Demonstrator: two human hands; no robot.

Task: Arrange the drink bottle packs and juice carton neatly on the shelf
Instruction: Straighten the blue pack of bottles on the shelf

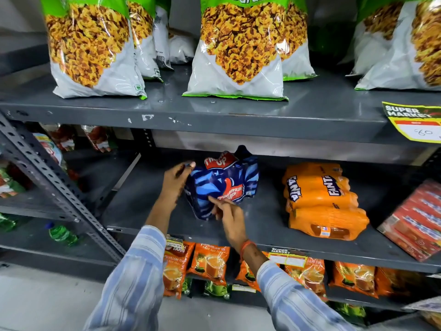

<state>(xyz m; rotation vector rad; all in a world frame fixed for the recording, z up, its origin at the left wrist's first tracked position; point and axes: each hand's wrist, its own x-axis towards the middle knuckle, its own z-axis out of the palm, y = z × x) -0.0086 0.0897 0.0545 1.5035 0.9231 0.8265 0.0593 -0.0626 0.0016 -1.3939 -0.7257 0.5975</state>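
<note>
A blue Thums Up bottle pack lies tilted on the grey middle shelf. My left hand presses against the pack's left side, fingers curled around its edge. At the pack's front lower corner my right hand grips the wrap, one finger pointing left across it. An orange Fanta bottle pack lies flat on the same shelf to the right, apart from the blue pack. At the far right a red juice carton pack lies slanted, partly cut off by the frame edge.
The upper shelf holds several green-and-white snack bags. Orange tea packets hang on the shelf below. A slotted metal brace slants at the left, with green bottles behind it. A price tag sticks out at upper right.
</note>
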